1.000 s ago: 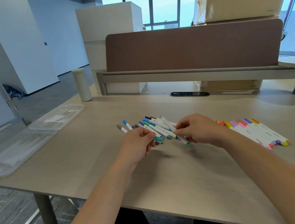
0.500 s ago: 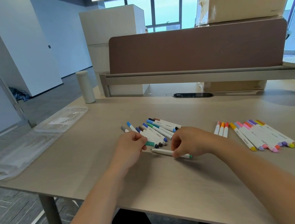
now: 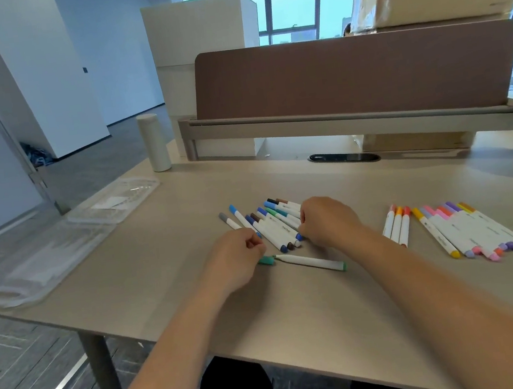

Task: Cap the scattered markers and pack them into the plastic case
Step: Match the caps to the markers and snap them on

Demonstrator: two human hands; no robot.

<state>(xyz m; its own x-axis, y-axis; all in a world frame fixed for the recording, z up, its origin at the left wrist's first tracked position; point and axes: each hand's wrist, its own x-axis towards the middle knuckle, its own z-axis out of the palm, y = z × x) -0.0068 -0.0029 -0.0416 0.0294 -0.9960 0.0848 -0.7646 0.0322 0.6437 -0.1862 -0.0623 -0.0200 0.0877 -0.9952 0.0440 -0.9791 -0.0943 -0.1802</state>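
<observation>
Clear plastic case (image 3: 32, 270) holds no markers; white green-ended marker (image 3: 308, 261) lies uncapped beside its teal cap (image 3: 266, 261); left hand (image 3: 234, 261) and right hand (image 3: 329, 219) have curled fingers, grips unclear.

Two hands are sitting at a marker pile (image 3: 272, 224) on a desk (image 3: 296, 318).
Left hand (image 3: 235, 260), fingers curled, is resting just beside a teal cap (image 3: 266, 260); grip unclear. The cap is lying in line with the bare tip of a white marker (image 3: 308, 261). Right hand (image 3: 328, 221) is curling over the pile's right side, fingertips hidden. Three markers (image 3: 397, 225) and a pastel row (image 3: 472, 229) are lying further right. A clear plastic case (image 3: 61, 247) is lying at the desk's left edge.
</observation>
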